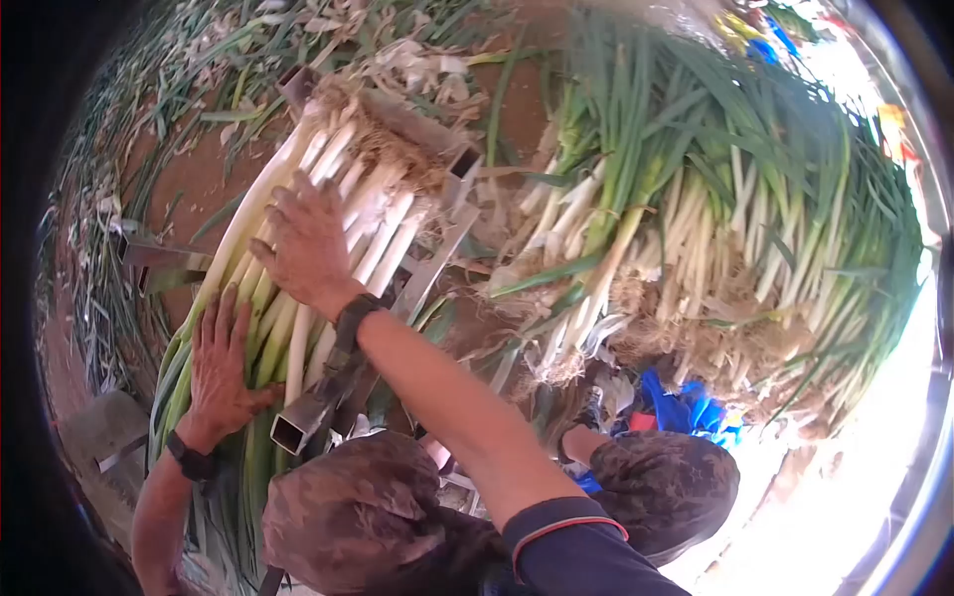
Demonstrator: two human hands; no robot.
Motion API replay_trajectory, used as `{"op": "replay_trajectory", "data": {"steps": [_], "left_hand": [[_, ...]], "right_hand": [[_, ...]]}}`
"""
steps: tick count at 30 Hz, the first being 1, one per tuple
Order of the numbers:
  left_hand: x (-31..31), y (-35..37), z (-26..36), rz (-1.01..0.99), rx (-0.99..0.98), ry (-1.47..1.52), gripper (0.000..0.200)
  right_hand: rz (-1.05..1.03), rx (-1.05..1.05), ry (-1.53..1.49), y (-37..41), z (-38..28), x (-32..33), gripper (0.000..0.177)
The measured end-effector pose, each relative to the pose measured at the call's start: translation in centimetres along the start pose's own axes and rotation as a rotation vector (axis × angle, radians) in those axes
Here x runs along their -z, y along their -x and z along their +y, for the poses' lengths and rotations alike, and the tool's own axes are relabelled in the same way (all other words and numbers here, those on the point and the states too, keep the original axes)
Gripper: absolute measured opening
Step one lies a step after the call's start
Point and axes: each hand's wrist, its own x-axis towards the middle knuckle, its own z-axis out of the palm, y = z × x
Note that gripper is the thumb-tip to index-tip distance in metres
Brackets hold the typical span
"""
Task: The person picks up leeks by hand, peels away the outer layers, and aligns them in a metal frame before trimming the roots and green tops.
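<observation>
We rest both palms on long white-and-green leek-like stalks (270, 323) at nine o'clock.
Our right hand (306, 240) and left hand (221, 382) spread wide, seemingly keeping stalks aligned; the grey square-tube metal frame (437, 260) likely cradles them, tan fibrous roots (407, 159) toward eleven.

Produce work area, heaped green onions (715, 219), brown ground (211, 171), strewn leaf trimmings (94, 288)
</observation>
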Motion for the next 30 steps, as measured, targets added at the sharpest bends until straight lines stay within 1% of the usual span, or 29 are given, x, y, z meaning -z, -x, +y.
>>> {"op": "replay_trajectory", "data": {"steps": [2, 3, 5, 7, 8, 9, 10, 12, 13, 15, 16, 17, 18, 19, 20, 21, 23, 24, 25, 27, 29, 30], "left_hand": [[-0.1, -0.2, -1.3, -0.087, 0.012, 0.032, 0.109], [-0.5, -1.9, 1.0, 0.027, -0.019, 0.022, 0.109], [0.6, -0.6, 0.5, 0.058, -0.009, -0.071, 0.104], [0.3, -0.1, 0.9, 0.062, -0.013, -0.090, 0.102], [0.2, -0.1, 0.8, 0.074, -0.028, -0.085, 0.099], [0.4, -0.2, 0.7, 0.086, -0.045, -0.086, 0.097], [0.3, -0.1, 0.6, 0.090, -0.050, -0.092, 0.097], [-0.1, -0.2, 0.8, 0.063, 0.005, -0.132, 0.097], [-0.1, -0.2, 0.8, 0.072, 0.001, -0.144, 0.097], [0.1, -0.1, 0.7, 0.063, -0.034, -0.144, 0.096], [0.6, -0.2, 1.3, 0.031, 0.001, -0.131, 0.097], [0.8, -0.1, 1.4, 0.043, 0.009, -0.139, 0.097], [0.9, -0.1, 1.4, 0.042, 0.006, -0.126, 0.096], [0.9, 0.0, 1.4, 0.041, 0.002, -0.110, 0.096], [0.8, 0.0, 1.3, 0.065, -0.016, -0.088, 0.099], [0.6, 0.1, 1.2, 0.071, -0.011, -0.082, 0.099], [0.5, 0.0, 1.2, 0.030, 0.033, -0.120, 0.107], [0.8, 0.1, 1.4, 0.040, 0.033, -0.115, 0.107], [1.1, 0.1, 2.0, 0.025, 0.050, -0.094, 0.105], [1.6, 0.3, 2.1, 0.018, 0.062, -0.074, 0.103], [1.0, 0.3, 1.9, 0.067, 0.053, -0.050, 0.100], [0.8, 0.4, 1.8, 0.067, 0.049, -0.048, 0.100]], "right_hand": [[0.038, 0.038, -0.114, 0.3, 0.4, -0.3, 0.058], [0.104, 0.103, -0.040, 0.0, 2.4, 4.1, 0.058], [0.353, -0.019, -0.379, 1.8, 2.2, 6.9, 0.053], [0.527, -0.149, 0.010, 8.6, 6.6, 11.0, 0.049], [0.655, -0.329, -0.003, 12.0, 9.4, 12.4, 0.051], [0.720, -0.689, 0.023, 15.2, 11.6, 14.7, 0.053], [0.597, -0.916, 0.160, 18.0, 12.7, 18.3, 0.064], [0.449, -1.270, 0.244, 22.0, 14.3, 21.4, 0.061], [0.462, -1.269, 0.233, 23.8, 15.7, 21.9, 0.061], [0.183, -1.139, -0.275, 27.6, 19.9, 21.2, 0.039], [0.036, -1.043, -0.517, 29.2, 21.9, 20.2, 0.031], [0.038, -1.027, -0.523, 31.1, 24.2, 18.7, 0.031], [0.026, -0.804, -0.495, 33.0, 26.7, 17.0, 0.031], [0.014, -0.584, -0.459, 32.1, 26.0, 17.3, 0.033], [-0.138, -0.886, -0.319, 31.3, 25.2, 17.4, 0.027], [-0.141, -0.880, -0.312, 30.7, 24.5, 17.6, 0.027], [0.097, -0.926, -0.571, 29.7, 22.9, 18.6, 0.033], [0.236, -0.867, -0.766, 28.6, 19.5, 20.7, 0.040], [0.242, -0.859, -0.760, 27.7, 17.8, 22.2, 0.040], [0.320, -1.063, -0.385, 25.3, 15.9, 25.5, 0.041], [0.106, -0.558, 0.125, 24.0, 13.8, 31.2, 0.043], [0.160, -0.792, -0.150, 22.5, 10.8, 33.8, 0.042]]}}
